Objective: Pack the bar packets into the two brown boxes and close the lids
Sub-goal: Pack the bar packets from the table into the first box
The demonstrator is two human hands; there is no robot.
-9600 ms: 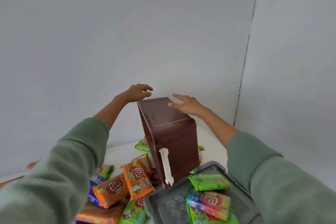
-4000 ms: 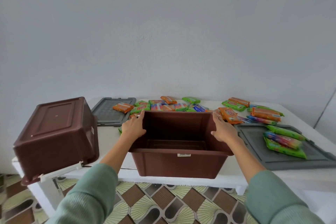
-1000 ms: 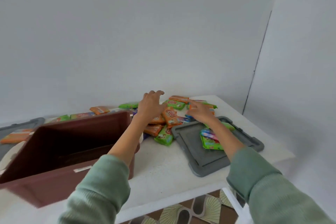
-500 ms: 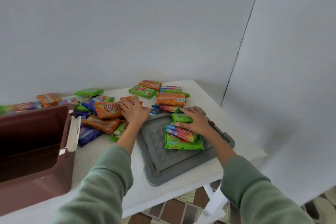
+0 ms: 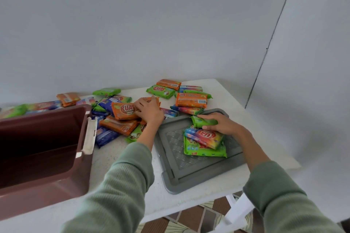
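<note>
An open brown box (image 5: 62, 179) stands at the left of the white table, its white latch (image 5: 90, 135) facing the packets. Orange, green and blue bar packets (image 5: 121, 125) lie heaped beside it. My left hand (image 5: 149, 112) lies on the heap, fingers curled over an orange packet (image 5: 151, 99). A grey lid (image 5: 189, 168) lies flat at the right with three packets on it. There my right hand (image 5: 222, 126) grips a green packet (image 5: 200, 121), above a rainbow packet (image 5: 204, 137) and a larger green one (image 5: 204, 152). The second brown box is out of view.
More packets (image 5: 190, 99) are scattered toward the table's far right corner and along the back wall (image 5: 68, 98). Two grey walls meet behind the table. The table's front edge (image 5: 170, 212) is close to me, with patterned floor tiles (image 5: 189, 219) below.
My view has swung right and down since half a second ago. Both hands stay on the same packets, the right hand's fingers now closed on the green packet.
</note>
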